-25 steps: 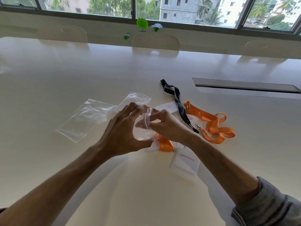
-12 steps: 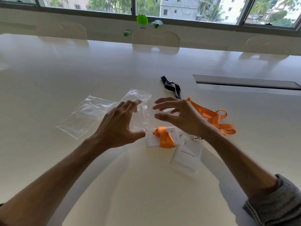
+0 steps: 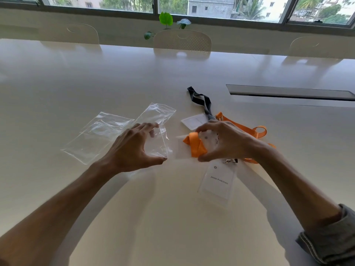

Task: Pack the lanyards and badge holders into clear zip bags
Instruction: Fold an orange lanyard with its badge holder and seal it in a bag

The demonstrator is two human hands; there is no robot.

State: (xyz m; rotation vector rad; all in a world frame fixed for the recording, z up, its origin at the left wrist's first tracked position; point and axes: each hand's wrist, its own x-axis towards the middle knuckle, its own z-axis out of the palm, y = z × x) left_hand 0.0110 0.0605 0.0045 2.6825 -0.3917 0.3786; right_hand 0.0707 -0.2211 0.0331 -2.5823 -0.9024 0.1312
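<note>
Your left hand (image 3: pixel 132 148) has a clear zip bag (image 3: pixel 160 143) pinched between thumb below and fingers above, mouth turned toward your other hand. Your right hand (image 3: pixel 228 141) curls around a badge holder wrapped in a folded orange lanyard (image 3: pixel 195 144), thumb underneath and fingers arched over the top, with the bundle's near end just beside the bag's opening; whether it has crossed the lip you cannot tell through the blur. Left of your left hand, two more clear bags lie flat on the white table (image 3: pixel 172 217): one (image 3: pixel 98 135) well out to the side, another (image 3: pixel 157 114) just beyond your fingertips. Beyond your right hand sits a white badge holder (image 3: pixel 193 120) with a dark lanyard (image 3: pixel 203 102) trailing away from it. Behind and to the right of that wrist, a second orange lanyard (image 3: pixel 253 131) loops loose on the table. Nearer you, just below your right thumb, a clear badge holder with a name card (image 3: pixel 219 181) lies flat, its metal clip (image 3: pixel 229 160) at the top.
</note>
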